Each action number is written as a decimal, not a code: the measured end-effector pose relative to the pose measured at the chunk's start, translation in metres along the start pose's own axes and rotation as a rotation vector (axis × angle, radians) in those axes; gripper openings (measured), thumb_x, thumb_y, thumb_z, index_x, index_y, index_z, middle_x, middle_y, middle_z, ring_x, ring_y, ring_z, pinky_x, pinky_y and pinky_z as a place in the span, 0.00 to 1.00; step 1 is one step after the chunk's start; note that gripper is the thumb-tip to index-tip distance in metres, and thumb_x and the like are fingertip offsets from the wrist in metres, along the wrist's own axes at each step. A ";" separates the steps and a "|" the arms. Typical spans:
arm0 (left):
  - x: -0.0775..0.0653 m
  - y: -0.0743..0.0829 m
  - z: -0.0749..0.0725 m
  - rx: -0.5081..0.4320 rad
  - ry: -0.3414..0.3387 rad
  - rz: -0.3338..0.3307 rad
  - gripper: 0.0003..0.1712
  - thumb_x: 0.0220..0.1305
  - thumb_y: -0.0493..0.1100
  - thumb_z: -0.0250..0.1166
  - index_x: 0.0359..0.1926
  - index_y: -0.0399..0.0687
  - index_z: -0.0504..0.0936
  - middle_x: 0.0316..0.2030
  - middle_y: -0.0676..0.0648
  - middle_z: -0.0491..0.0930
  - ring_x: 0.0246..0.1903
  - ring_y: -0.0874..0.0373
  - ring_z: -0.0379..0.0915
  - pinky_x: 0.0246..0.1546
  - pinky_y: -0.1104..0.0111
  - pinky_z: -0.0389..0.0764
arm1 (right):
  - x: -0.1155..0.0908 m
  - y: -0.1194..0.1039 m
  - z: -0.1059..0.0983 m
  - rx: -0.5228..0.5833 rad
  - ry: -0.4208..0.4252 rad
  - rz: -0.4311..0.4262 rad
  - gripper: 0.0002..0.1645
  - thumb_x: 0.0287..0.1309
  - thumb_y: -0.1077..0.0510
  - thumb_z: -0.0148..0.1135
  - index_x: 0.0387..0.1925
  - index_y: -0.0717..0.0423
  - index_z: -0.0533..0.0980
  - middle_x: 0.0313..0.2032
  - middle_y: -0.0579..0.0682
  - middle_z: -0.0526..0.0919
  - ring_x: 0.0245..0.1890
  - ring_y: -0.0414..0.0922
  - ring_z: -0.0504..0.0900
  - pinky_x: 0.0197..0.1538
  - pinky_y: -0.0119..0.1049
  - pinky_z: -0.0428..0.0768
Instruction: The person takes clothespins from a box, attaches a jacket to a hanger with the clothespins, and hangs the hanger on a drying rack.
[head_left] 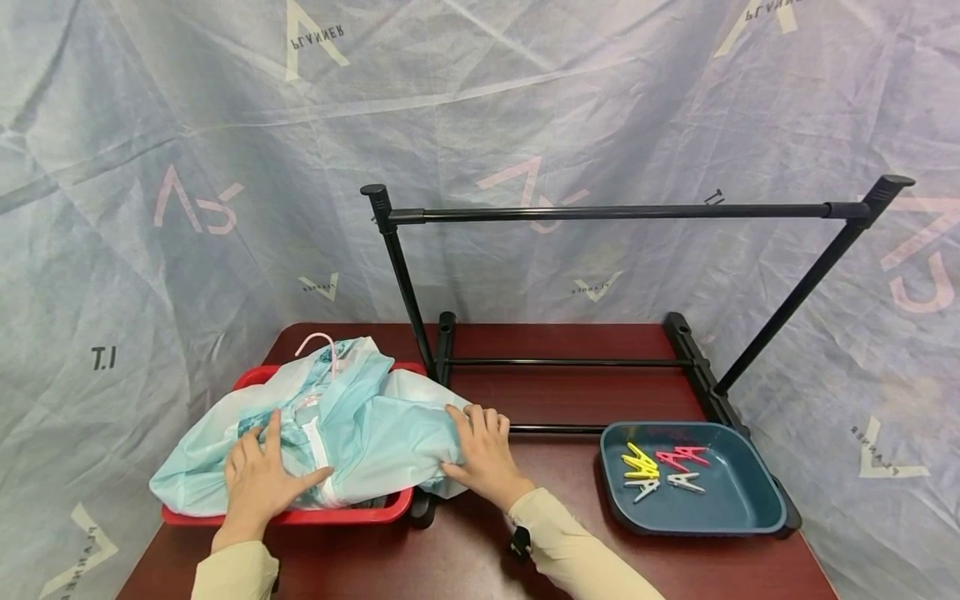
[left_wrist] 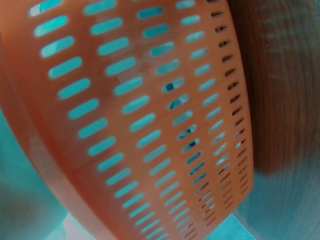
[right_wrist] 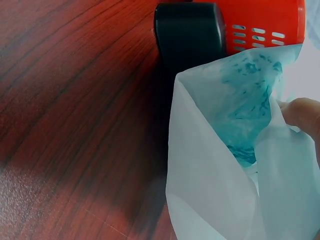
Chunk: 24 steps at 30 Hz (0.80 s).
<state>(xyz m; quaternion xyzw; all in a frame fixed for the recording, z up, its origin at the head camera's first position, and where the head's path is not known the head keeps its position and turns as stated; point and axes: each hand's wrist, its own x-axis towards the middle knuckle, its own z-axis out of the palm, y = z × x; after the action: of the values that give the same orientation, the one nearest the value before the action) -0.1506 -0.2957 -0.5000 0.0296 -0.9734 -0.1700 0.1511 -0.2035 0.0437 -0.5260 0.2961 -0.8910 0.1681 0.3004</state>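
A thin, pale-blue jacket [head_left: 375,425] with a white strip down its front lies crumpled over a red slotted basket [head_left: 352,514]. From its top sticks up the hook of a pink hanger [head_left: 318,337]. My left hand [head_left: 258,479] rests on the jacket's near left part, fingers spread. At the right end my right hand [head_left: 483,454] touches the fabric, thumb and fingers apart. In the right wrist view a thumb [right_wrist: 302,115] meets a fold beside patterned blue cloth. The left wrist view is filled mostly by the basket's wall [left_wrist: 145,120]; the left fingers are hidden there.
Behind and to the right stands a black rack with a horizontal top bar [head_left: 622,212]. A dark blue tray [head_left: 735,521] at the right holds yellow, red and white clothespins [head_left: 641,461]. Everything stands on a dark red wooden table [head_left: 540,517], with a grey printed cloth [head_left: 600,108] behind.
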 end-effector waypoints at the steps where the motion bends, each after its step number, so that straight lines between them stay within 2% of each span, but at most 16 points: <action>1: 0.000 0.000 0.000 -0.001 0.007 0.002 0.76 0.38 0.69 0.76 0.76 0.33 0.47 0.58 0.19 0.53 0.57 0.22 0.49 0.52 0.33 0.52 | 0.000 0.000 0.000 0.006 0.004 0.000 0.57 0.31 0.41 0.83 0.64 0.55 0.68 0.49 0.56 0.72 0.40 0.51 0.64 0.45 0.49 0.61; 24: 0.001 -0.003 0.002 0.017 0.029 -0.003 0.75 0.35 0.69 0.77 0.75 0.33 0.51 0.54 0.20 0.55 0.51 0.26 0.53 0.47 0.37 0.57 | 0.001 -0.001 -0.002 -0.001 -0.003 -0.002 0.58 0.30 0.40 0.84 0.64 0.56 0.68 0.48 0.57 0.69 0.39 0.51 0.63 0.42 0.45 0.60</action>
<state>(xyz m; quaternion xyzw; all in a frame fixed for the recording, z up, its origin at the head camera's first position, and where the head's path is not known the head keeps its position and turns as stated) -0.1526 -0.2981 -0.5025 0.0347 -0.9724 -0.1616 0.1649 -0.2029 0.0437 -0.5240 0.2970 -0.8912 0.1668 0.2995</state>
